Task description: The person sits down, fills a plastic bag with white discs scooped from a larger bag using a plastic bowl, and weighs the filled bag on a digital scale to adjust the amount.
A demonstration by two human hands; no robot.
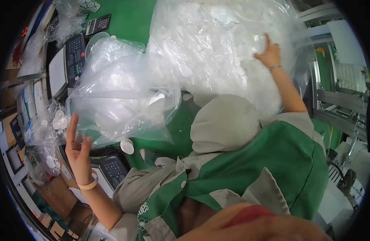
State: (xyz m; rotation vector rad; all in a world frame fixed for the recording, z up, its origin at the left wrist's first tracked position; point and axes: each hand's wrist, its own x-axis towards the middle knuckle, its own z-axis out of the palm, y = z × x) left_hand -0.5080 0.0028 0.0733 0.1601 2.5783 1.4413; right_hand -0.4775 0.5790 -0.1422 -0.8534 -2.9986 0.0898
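Note:
My left hand (77, 150) is raised beside the smaller clear plastic bag (120, 84), its fingers apart and nothing visible in it. That bag bulges with pale contents, blurred by the plastic. Over at the right, my right hand (269, 55) reaches to the large clear bag (209, 44), which is full of thin white pieces. Its thumb and index finger are stretched apart, and it appears to touch or hover over the bag's contents; I cannot tell which. A few white round discs (127, 146) lie below the smaller bag, close to my left hand.
A scale with a dark keypad (75, 54) stands at the left, with a calculator (98, 24) beyond it. Another scale (112, 170) sits near my left forearm. Small clear bags with white discs (59, 120) line the left edge. Metal framework (340, 100) borders the right.

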